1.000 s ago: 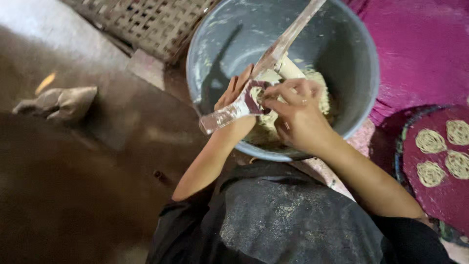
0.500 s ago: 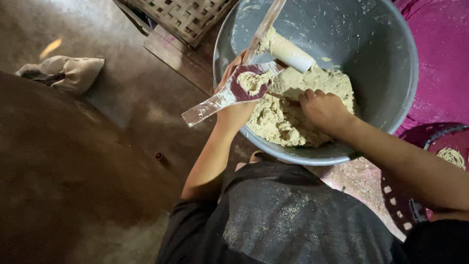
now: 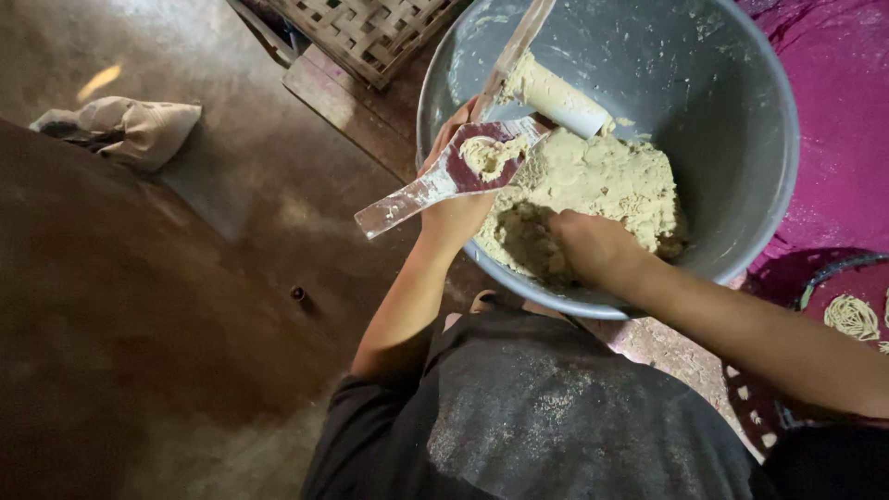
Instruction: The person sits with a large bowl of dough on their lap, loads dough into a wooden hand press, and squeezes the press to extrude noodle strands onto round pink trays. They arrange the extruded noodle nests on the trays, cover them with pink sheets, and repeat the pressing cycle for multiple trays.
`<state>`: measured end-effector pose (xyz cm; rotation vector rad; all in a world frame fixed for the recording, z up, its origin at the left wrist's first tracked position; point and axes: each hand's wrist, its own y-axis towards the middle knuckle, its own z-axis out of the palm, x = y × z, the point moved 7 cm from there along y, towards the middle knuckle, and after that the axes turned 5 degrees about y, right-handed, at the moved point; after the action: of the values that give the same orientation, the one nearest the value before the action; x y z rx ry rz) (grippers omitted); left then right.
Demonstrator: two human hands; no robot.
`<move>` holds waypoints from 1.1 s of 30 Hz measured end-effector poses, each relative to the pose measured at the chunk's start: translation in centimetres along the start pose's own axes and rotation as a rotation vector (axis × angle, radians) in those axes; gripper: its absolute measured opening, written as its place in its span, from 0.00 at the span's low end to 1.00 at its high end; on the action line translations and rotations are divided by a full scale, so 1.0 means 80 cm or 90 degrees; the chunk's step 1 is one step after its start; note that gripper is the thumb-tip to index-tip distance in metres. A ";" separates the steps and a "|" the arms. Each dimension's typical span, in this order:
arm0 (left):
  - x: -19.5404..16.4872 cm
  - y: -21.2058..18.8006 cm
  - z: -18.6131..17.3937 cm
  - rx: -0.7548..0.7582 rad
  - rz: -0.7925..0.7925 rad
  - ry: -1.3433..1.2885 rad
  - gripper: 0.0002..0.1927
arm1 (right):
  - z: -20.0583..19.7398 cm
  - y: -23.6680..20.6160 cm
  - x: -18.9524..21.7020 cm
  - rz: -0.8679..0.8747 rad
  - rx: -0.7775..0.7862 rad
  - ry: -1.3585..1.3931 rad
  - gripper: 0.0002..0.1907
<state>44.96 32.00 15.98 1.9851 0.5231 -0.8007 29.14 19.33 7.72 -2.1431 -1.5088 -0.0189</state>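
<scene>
A large grey basin (image 3: 741,139) holds a mound of pale crumbly dough (image 3: 602,185). My left hand (image 3: 454,208) grips a flat dark-red scoop (image 3: 444,176) with a whitish handle, held over the basin's near rim with a lump of dough on it. My right hand (image 3: 588,245) is pressed down into the dough inside the basin, fingers buried. A white cylinder (image 3: 556,97) and a long wooden stick (image 3: 514,51) lean in the basin behind the scoop.
A woven bamboo tray (image 3: 370,28) and a wooden board (image 3: 343,97) lie beyond the basin. A crumpled cloth bag (image 3: 125,130) sits on the brown floor at left. At right, a magenta mat (image 3: 833,111) and a round tray (image 3: 815,278) with noodle-like coils (image 3: 852,315).
My right hand has left the scoop and sunk into the dough. The view has shifted, so the basin sits more to the right and closer.
</scene>
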 end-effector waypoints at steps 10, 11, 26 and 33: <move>0.017 0.006 0.008 0.008 -0.024 -0.098 0.30 | -0.018 -0.088 -0.008 0.147 0.218 0.065 0.24; 0.015 0.008 0.008 0.010 -0.003 -0.079 0.29 | -0.048 -0.097 -0.006 0.071 0.146 0.112 0.27; -0.038 0.006 0.078 0.284 0.191 0.181 0.34 | -0.183 -0.068 0.014 0.116 0.065 -0.191 0.16; 0.023 -0.007 0.062 0.430 -0.086 0.124 0.32 | -0.245 -0.151 0.096 0.066 -0.017 -0.383 0.12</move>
<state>44.24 28.05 12.48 2.6915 0.5493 -0.9568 26.84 20.91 31.83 -2.3669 -1.7039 0.7018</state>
